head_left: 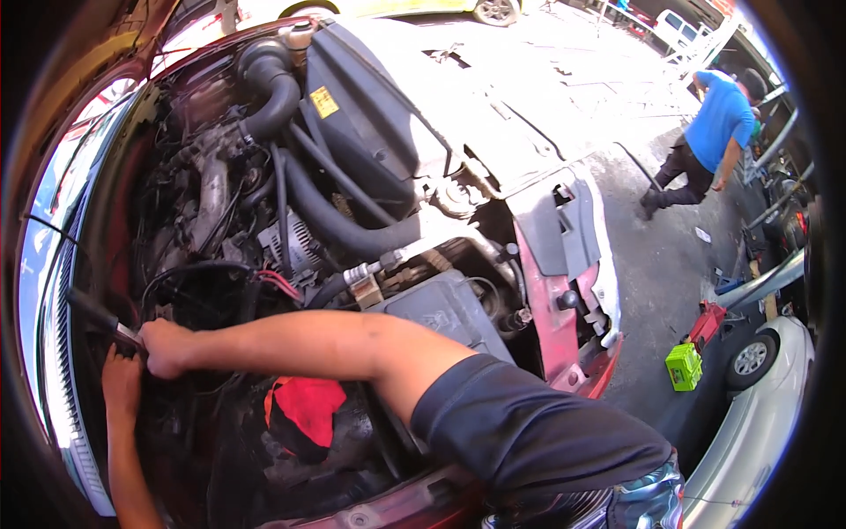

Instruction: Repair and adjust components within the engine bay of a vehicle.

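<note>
Tool [106, 319] sits at the engine bay's left edge, between both hands. Right hand [165, 346] is closed around its metal end; left hand [122, 381] cups just below, fingers curled.

At the lower left of the frame, the person's right hand [165, 346] is closing around a dark-handled tool [104, 319] deep in the engine bay [264, 220], while the left hand [122, 381] is pressing just below it. A red rag [306, 410] is lying near the lower centre. At the upper right, another person in a blue shirt [718, 119] is walking.
</note>
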Demonstrator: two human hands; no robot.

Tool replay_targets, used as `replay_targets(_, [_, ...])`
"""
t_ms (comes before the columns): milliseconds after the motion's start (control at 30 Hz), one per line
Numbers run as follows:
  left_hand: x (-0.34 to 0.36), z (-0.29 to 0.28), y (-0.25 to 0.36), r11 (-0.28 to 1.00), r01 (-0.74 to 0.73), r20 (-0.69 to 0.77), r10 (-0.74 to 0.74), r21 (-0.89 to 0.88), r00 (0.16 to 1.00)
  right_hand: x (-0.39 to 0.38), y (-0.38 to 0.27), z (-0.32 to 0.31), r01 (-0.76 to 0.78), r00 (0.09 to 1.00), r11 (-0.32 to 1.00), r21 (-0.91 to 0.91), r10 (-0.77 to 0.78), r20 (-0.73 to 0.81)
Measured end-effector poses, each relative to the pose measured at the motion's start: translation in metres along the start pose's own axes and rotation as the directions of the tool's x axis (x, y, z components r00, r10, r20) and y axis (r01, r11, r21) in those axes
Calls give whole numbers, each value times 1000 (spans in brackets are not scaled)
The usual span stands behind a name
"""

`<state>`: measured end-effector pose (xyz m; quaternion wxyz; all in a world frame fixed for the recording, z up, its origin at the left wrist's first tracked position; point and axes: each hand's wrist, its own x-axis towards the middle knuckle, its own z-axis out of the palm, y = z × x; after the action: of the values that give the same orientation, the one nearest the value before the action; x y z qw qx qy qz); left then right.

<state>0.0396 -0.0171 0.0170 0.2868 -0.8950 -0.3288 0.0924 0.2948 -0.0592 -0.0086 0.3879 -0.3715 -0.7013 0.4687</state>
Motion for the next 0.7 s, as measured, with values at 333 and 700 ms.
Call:
replay_targets(333, [4, -26, 7, 998, -19, 264, 3, 57, 965, -12, 20, 10, 320, 946, 789, -525, -241, 216])
replay_targets(700, [10, -52, 25, 994, 42, 231, -64, 100, 971, -25, 16, -44, -119, 981, 975, 187, 86, 174])
